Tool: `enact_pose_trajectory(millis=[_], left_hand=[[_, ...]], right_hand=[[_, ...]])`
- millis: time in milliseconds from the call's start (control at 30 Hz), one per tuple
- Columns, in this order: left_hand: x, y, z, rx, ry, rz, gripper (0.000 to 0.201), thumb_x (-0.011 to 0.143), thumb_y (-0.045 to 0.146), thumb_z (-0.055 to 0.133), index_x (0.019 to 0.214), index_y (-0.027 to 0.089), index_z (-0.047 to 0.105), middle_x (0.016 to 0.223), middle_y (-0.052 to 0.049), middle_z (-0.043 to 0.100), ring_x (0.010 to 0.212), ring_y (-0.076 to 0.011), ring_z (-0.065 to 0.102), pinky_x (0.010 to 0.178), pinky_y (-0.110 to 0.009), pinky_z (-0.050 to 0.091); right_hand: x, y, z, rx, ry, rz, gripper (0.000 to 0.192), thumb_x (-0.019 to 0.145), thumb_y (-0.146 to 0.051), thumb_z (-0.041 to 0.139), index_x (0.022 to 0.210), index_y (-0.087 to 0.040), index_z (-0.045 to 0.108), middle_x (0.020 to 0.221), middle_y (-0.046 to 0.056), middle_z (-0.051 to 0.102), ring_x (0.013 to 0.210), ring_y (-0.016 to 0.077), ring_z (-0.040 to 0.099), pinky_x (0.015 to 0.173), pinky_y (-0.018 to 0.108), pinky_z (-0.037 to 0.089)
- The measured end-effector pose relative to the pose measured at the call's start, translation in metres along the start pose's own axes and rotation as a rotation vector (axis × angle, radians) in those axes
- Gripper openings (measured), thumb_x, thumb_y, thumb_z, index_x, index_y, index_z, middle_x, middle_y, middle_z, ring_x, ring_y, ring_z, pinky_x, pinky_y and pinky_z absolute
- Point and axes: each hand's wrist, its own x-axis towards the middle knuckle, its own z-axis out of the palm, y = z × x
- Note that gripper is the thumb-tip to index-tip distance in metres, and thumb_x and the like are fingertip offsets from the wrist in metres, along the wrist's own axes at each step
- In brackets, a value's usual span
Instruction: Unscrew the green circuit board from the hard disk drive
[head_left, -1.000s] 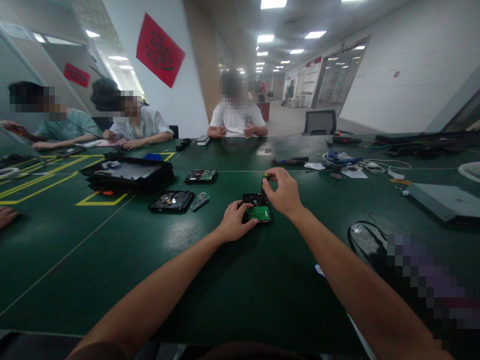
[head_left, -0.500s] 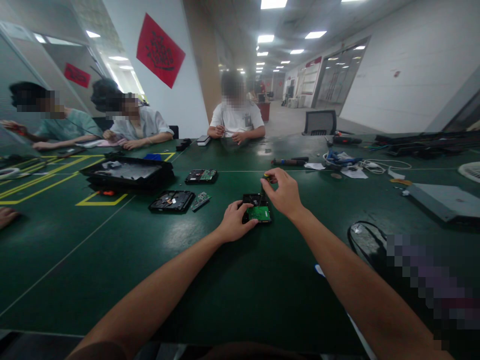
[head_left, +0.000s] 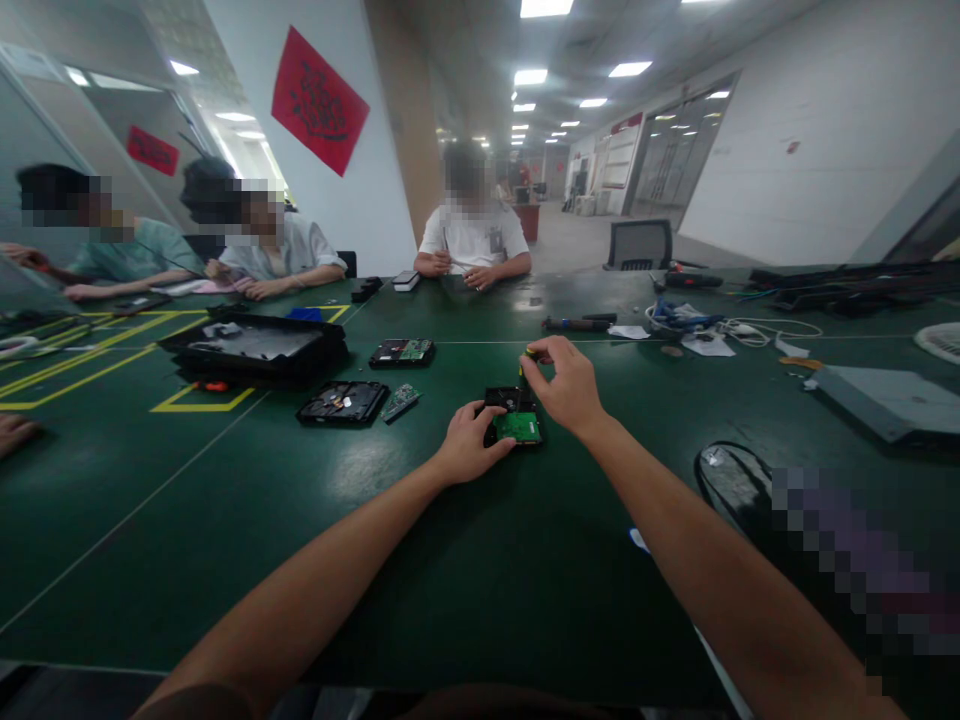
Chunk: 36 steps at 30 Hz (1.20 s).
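Note:
A hard drive (head_left: 513, 397) with a green circuit board (head_left: 523, 429) lies flat on the table in front of me. My left hand (head_left: 472, 443) steadies it from the left, its thumb at the near edge and its fingers over the left side and board. Above the drive, my right hand (head_left: 564, 385) pinches the yellow-and-black handle of a small screwdriver (head_left: 530, 354). This tool stands nearly upright, shaft down towards the board; I cannot make out its tip. Left of the drive lie a loose circuit board (head_left: 401, 402) and an opened hard drive (head_left: 343, 402).
Another hard drive (head_left: 403, 352) and a black tray (head_left: 255, 345) stand further back on the green table (head_left: 420, 580). To the right are a grey metal box (head_left: 892, 400), cables (head_left: 757, 330) and a dark tool (head_left: 579, 323). Several people sit across and to the left.
The fingers of my right hand have shifted slightly on the screwdriver, and more of its yellow handle shows. My left hand and the drive stay where they were.

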Motion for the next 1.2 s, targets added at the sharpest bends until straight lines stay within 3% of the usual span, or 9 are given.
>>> enact_pose_trajectory(millis=[567,767,967,1200], left_hand=[[-0.0006,0.0000,-0.0001,-0.003,0.005,0.005,0.061,0.090,0.056,0.066,0.143,0.027,0.057,0.149,-0.014,0.046,0.141,-0.0377,0.042,0.117,-0.056,0.036],[-0.0004,-0.0003,0.0008,0.004,0.008,0.002,0.061,0.090,0.056,0.066,0.143,0.028,0.057,0.149,-0.014,0.046,0.140,-0.0370,0.043,0.117,-0.055,0.036],[0.0004,-0.0007,0.0008,-0.003,0.007,0.002,0.060,0.089,0.056,0.067,0.142,0.029,0.058,0.148,-0.014,0.047,0.140,-0.0368,0.044,0.116,-0.056,0.036],[0.0005,-0.0018,0.0015,-0.007,0.005,-0.002,0.061,0.089,0.056,0.067,0.142,0.028,0.058,0.149,-0.014,0.046,0.141,-0.0370,0.043,0.117,-0.055,0.036]], right_hand=[[0.0001,-0.0007,-0.0011,-0.009,0.005,-0.024,0.015,0.094,-0.024,0.059,0.108,-0.022,0.066,0.108,0.010,0.067,0.097,0.0257,0.066,0.088,0.043,0.055],[-0.0005,0.0027,0.0005,0.003,0.000,0.034,0.012,0.093,-0.029,0.063,0.103,-0.023,0.062,0.098,0.008,0.069,0.090,0.0253,0.066,0.084,0.042,0.056],[0.0004,-0.0028,-0.0017,-0.007,-0.007,-0.022,0.013,0.095,-0.026,0.059,0.106,-0.022,0.064,0.106,0.010,0.066,0.097,0.0253,0.065,0.089,0.043,0.055],[-0.0004,0.0018,0.0005,0.009,0.002,0.036,0.010,0.093,-0.030,0.064,0.100,-0.023,0.060,0.099,0.008,0.068,0.089,0.0239,0.066,0.083,0.041,0.056]])
